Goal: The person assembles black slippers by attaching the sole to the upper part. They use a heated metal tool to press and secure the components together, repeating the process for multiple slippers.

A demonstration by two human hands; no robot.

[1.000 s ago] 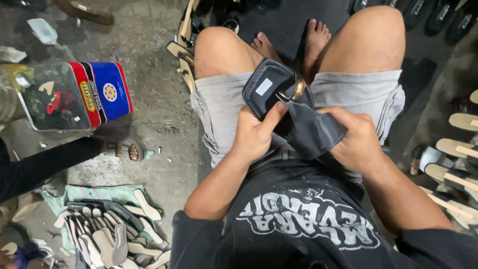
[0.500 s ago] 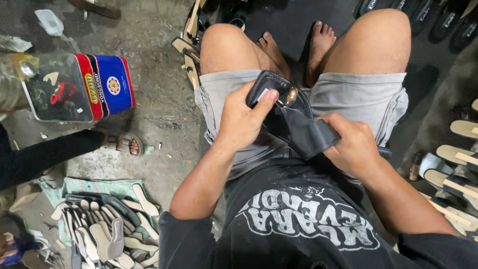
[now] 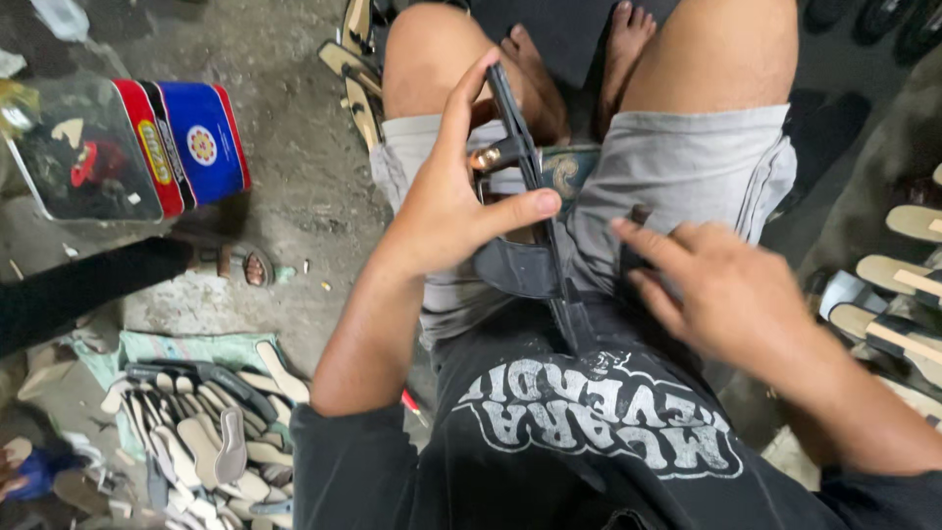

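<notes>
Person seated, legs apart, grey shorts, black tee w/ white print. Left hand [image 3: 446, 211] clamped on a dark sandal upper [image 3: 535, 211] held edge-on over the lap: thumb pressed on its near side, index finger stretched up along the top edge, other fingers behind it. Small brass buckle [image 3: 488, 157] shows just beside the left palm. Upper sits between the thighs, lower end running down to the shirt hem.

Right hand [image 3: 726, 290] open, fingers spread, holding nothing; fingertips [image 3: 628, 231] just beside the upper's right side, over the grey shorts. Can't tell if they touch it.

Around: bare feet [image 3: 628, 29] on a dark mat at top. Tin box [image 3: 128, 147], red and blue sides, lies on the concrete floor [image 3: 294, 157] to the person's left, well apart from the hands. Pile of sole cut-outs [image 3: 196, 442] on a pale green cloth [image 3: 177, 348] lower left. More pale soles [image 3: 908, 294] stacked at right edge, near the right forearm. Tan strap pieces [image 3: 353, 69] by the left knee. Another person's dark sleeve [image 3: 78, 294] comes in from the left edge. Left hand blocks view of the upper's mid part.
</notes>
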